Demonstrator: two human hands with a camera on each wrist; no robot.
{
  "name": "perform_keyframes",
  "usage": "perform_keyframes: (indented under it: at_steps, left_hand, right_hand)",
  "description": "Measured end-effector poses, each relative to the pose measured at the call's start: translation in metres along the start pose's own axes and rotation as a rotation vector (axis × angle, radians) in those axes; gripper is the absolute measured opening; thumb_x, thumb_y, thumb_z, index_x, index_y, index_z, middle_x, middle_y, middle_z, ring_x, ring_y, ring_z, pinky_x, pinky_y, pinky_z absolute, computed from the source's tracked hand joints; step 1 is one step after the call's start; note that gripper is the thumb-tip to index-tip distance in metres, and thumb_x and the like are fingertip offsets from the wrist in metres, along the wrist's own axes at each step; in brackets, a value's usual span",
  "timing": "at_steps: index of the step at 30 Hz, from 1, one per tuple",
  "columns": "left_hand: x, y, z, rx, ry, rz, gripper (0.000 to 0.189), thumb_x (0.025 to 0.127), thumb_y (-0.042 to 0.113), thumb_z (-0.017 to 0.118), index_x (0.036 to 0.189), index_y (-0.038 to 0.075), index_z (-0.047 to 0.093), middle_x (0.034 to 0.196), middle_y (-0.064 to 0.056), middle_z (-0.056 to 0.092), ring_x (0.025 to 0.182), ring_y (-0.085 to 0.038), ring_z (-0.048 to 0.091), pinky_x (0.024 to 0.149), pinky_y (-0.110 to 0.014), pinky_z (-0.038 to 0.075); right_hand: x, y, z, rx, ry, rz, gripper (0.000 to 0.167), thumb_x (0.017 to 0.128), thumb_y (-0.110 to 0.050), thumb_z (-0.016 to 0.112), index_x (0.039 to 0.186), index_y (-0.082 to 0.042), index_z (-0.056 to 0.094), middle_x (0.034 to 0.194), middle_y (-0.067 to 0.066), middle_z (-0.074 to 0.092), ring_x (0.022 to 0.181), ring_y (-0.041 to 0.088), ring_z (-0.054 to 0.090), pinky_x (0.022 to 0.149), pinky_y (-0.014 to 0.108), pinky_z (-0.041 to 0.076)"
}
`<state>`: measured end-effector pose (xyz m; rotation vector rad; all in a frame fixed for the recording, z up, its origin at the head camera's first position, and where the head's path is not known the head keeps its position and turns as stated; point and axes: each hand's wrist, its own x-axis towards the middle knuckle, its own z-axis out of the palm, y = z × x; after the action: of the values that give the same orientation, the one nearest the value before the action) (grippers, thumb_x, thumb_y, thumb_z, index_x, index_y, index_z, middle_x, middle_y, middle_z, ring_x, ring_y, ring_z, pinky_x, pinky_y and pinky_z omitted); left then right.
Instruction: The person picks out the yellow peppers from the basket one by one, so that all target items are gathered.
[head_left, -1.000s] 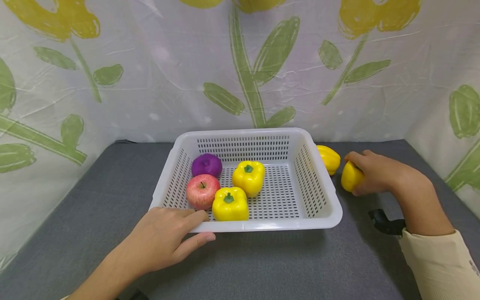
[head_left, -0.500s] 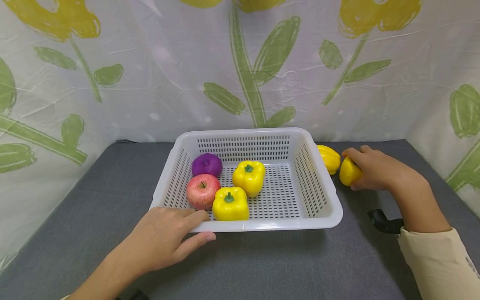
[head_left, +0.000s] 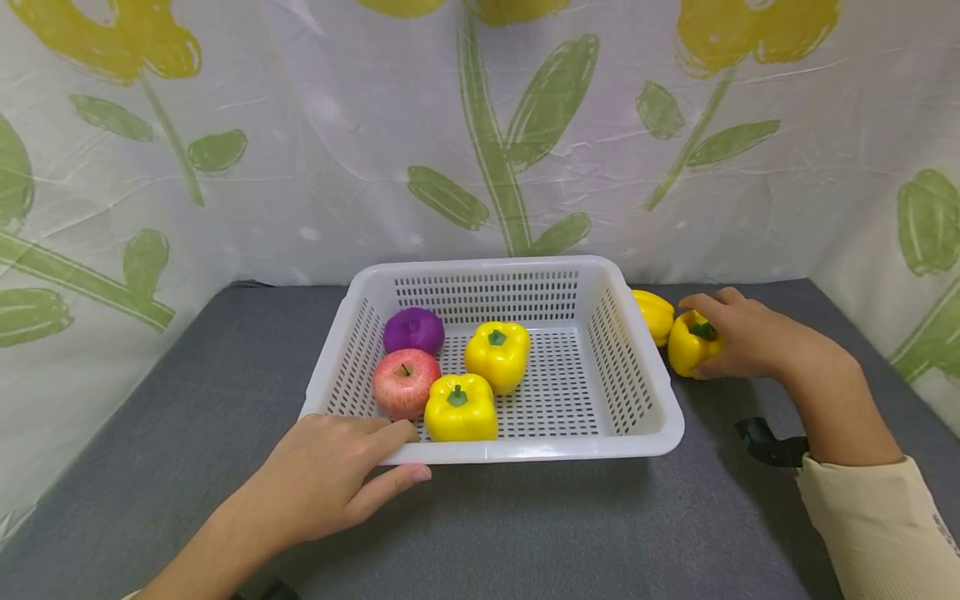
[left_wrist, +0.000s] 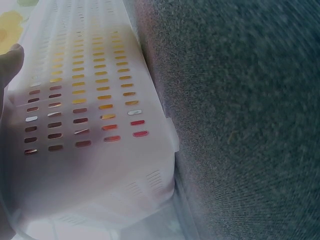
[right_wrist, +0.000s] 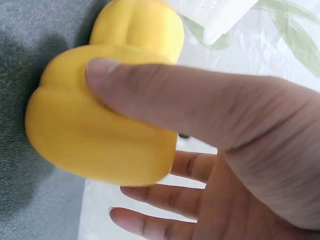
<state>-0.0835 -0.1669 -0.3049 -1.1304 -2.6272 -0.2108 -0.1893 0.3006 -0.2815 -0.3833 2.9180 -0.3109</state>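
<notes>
In the head view my left hand (head_left: 337,467) grips the near left rim of a white perforated basket (head_left: 555,451), thumb outside and fingers over the edge. Right of the basket, my right hand (head_left: 757,337) holds a yellow bell pepper (head_left: 683,343) by its side, its green stem facing the palm. The right wrist view shows the thumb (right_wrist: 150,87) lying across this pepper (right_wrist: 100,135), with the other fingers behind it. Just beyond stands another yellow bell pepper (head_left: 654,317), between the held one and the basket wall.
Inside the basket lie a red apple (head_left: 406,383), a round purple vegetable (head_left: 414,331) and two yellow bell peppers, one farther back (head_left: 497,357) and one near the front (head_left: 461,408). A flower-printed curtain (head_left: 300,167) closes off the back of the grey tabletop (head_left: 525,533).
My right hand has shifted slightly left and back with the pepper, which has turned so its green stem shows. The pepper beyond it moved slightly toward the basket. My left hand stays on the rim.
</notes>
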Motion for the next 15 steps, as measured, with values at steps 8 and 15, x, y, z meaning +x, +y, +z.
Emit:
perform_keyframes:
  at_steps: [8,15]
  left_hand:
    - [0.0,0.0,0.0,0.002,-0.006,-0.007,0.028,0.097,0.052,0.059,0.096,0.025,0.058,0.072,0.017,0.052,0.059,-0.002,0.044,0.053,-0.022,0.04]
    - [-0.001,0.0,0.0,0.002,0.013,0.005,0.027,0.098,0.052,0.058,0.095,0.025,0.057,0.071,0.017,0.05,0.059,-0.002,0.044,0.053,-0.023,0.039]
  right_hand:
    - [-0.003,-0.007,-0.007,0.024,-0.029,0.02,0.09,0.077,-0.029,0.087,0.149,-0.007,0.037,0.137,0.03,0.034,0.113,0.049,0.041,0.084,0.067,0.043]
    - [-0.007,-0.016,-0.013,0.007,0.045,-0.068,0.075,0.086,-0.014,0.076,0.149,-0.004,0.036,0.145,0.031,0.032,0.123,0.052,0.038,0.092,0.071,0.038]
